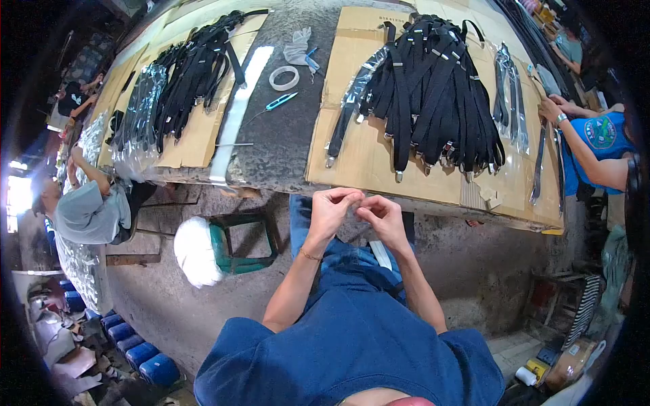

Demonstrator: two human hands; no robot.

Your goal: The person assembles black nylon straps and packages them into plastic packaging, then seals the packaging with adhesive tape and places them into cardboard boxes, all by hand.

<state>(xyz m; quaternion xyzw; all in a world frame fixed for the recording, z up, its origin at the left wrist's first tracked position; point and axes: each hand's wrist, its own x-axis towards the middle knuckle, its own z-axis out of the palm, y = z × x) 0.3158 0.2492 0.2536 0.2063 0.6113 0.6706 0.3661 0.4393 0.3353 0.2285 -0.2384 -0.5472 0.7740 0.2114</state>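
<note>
My left hand (330,215) and my right hand (383,220) meet just in front of the table edge, above my lap. The fingertips of both are pinched close together. Whatever lies between them, if anything, is too small or too clear to make out. Beyond them on a cardboard sheet (332,139) lies a big pile of black elastic suspenders (433,95) with metal clips. Clear plastic sleeves cover a few straps, such as the wrapped suspenders (362,84) at the pile's left side. Neither hand touches the pile.
Left of the cardboard are a tape roll (284,78), a blue snipper (280,101) and a white strip (240,115). Another suspenders pile (196,74) lies farther left. A green stool (247,264) stands behind. Co-workers sit at both sides, one in a grey shirt (91,213).
</note>
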